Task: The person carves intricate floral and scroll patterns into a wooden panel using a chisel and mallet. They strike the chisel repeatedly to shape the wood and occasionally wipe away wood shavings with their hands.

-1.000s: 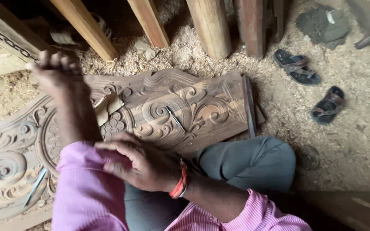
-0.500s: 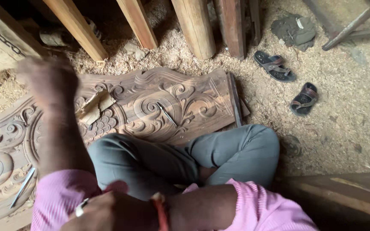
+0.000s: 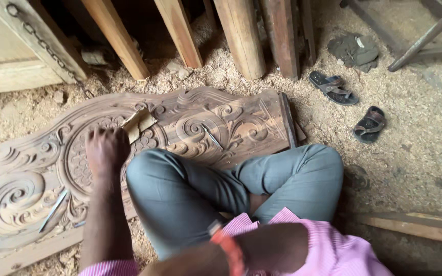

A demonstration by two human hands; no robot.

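I sit cross-legged in grey trousers on a long, dark carved wooden panel (image 3: pixel 241 120) with scroll patterns, lying flat on the sawdust floor. My left hand (image 3: pixel 106 147) rests knuckles-up on the carving with its fingers curled under. It touches the edge of a folded piece of tan sandpaper (image 3: pixel 139 124) lying just to its right. My right forearm crosses the bottom of the view with an orange bracelet (image 3: pixel 231 254). Only a strip of my right hand (image 3: pixel 180 267) shows at the frame's lower edge, its fingers hidden.
A thin metal chisel (image 3: pixel 212 136) lies on the panel's middle and another tool (image 3: pixel 53 209) on its left scroll. Wooden posts (image 3: pixel 241 36) lean at the back. Two sandals (image 3: pixel 333 88) (image 3: pixel 369 124) and a grey cloth (image 3: pixel 355 50) lie at the right. A plank (image 3: pixel 420 228) runs along the lower right.
My left hand came down from raised in the air onto the carving beside the sandpaper. My right hand slid down toward the bottom edge, and the view shifted to show my legs.
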